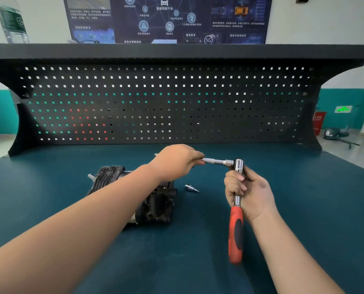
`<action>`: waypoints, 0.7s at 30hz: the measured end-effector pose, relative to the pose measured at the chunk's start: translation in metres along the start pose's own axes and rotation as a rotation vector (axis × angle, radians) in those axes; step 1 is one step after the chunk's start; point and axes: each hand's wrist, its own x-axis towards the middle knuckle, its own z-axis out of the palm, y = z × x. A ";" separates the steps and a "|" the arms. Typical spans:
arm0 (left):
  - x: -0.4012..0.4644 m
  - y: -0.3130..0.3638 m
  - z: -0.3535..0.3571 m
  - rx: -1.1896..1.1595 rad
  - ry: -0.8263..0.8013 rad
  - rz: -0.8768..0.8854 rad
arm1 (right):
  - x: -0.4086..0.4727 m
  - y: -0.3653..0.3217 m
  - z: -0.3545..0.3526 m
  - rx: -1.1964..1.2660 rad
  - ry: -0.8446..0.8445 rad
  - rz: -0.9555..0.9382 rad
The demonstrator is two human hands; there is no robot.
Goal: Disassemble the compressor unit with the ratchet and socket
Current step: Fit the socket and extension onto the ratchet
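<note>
The dark, ribbed compressor unit [155,200] lies on the blue-green bench top, partly hidden under my left forearm. My right hand [249,192] grips the chrome shaft of the ratchet [236,230], whose red and black handle hangs down toward me. The ratchet head [239,165] points up. My left hand [177,162] holds a chrome extension bar [217,161] that lies level and meets the ratchet head from the left. A small chrome socket bit [191,188] lies loose on the bench between the compressor and the ratchet.
A black pegboard back panel [166,102] rises behind the bench with a shelf [177,50] on top. A plastic water bottle [11,20] stands on the shelf at the far left. A bolt end [91,177] sticks out of the compressor's left side.
</note>
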 end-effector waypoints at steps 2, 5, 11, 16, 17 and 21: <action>0.001 -0.002 -0.001 -0.023 0.007 0.003 | -0.001 -0.005 -0.002 0.024 0.002 -0.047; -0.006 -0.016 -0.004 -0.055 -0.016 -0.109 | -0.002 -0.020 -0.010 0.212 -0.027 -0.146; 0.030 0.007 -0.003 -0.371 -0.153 -0.613 | 0.006 -0.021 -0.020 0.263 0.116 -0.243; 0.072 0.065 0.019 -0.714 -0.182 -0.736 | 0.009 -0.019 -0.026 0.180 0.189 -0.243; 0.076 0.073 0.032 -0.612 -0.192 -0.707 | 0.009 -0.020 -0.026 0.173 0.189 -0.252; 0.071 0.082 0.084 -0.402 -0.274 -0.732 | 0.010 -0.021 -0.024 0.127 0.147 -0.247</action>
